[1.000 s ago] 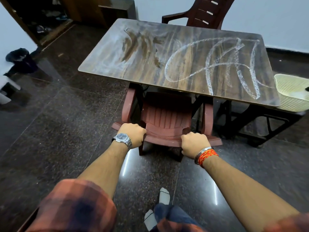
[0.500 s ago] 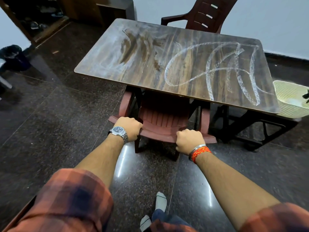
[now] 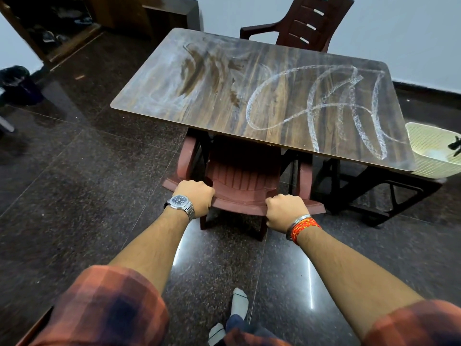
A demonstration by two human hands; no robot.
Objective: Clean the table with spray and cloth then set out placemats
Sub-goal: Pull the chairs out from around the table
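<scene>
Firmly, left hand (image 3: 197, 196) and right hand (image 3: 287, 211) gripped the red plastic chair (image 3: 243, 177) tucked under the white-streaked wood-grain table (image 3: 219, 108); dark speckled floor (image 3: 74, 196) beneath.

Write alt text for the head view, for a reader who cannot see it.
The left hand and right hand grip a red chair tucked under a table streaked with white marks. A dark chair stands beyond.

Rolled orange-and-dark plaid sleeves (image 3: 104, 303), silver wristwatch (image 3: 180, 203) with dark dial, steel bangle (image 3: 296, 221), red-orange thread wristband (image 3: 304, 226), pale socks (image 3: 239, 303)
</scene>
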